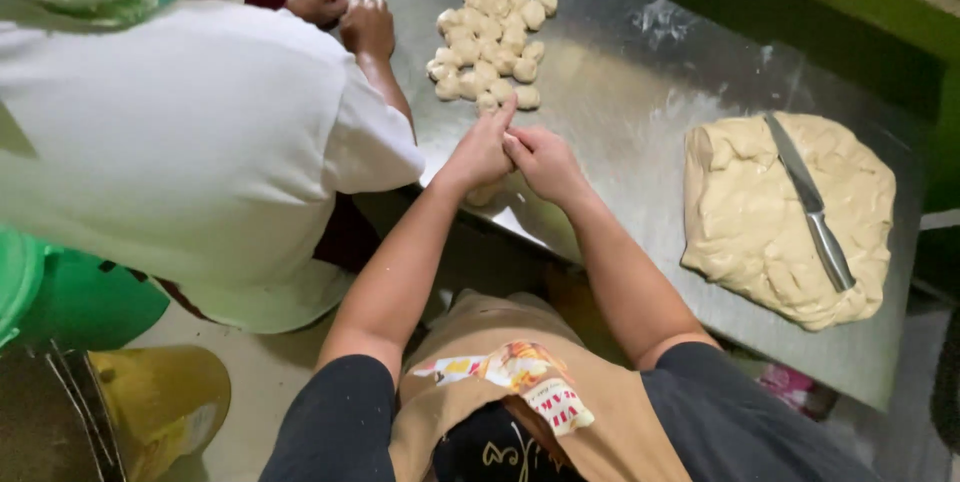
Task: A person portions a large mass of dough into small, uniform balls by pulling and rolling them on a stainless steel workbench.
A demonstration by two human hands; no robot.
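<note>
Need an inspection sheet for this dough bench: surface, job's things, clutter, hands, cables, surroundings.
Surface: steel table, floury smears.
Job's things: dough piece under the hands; heap of dough balls; big dough slab with a knife lying on it.
Clutter: nothing seen.
Hands: left hand and right hand pressed together over the dough piece.
Cables: nothing seen.
Surroundings: co-worker in white shirt at the table's left; green tub; yellow bucket.
</note>
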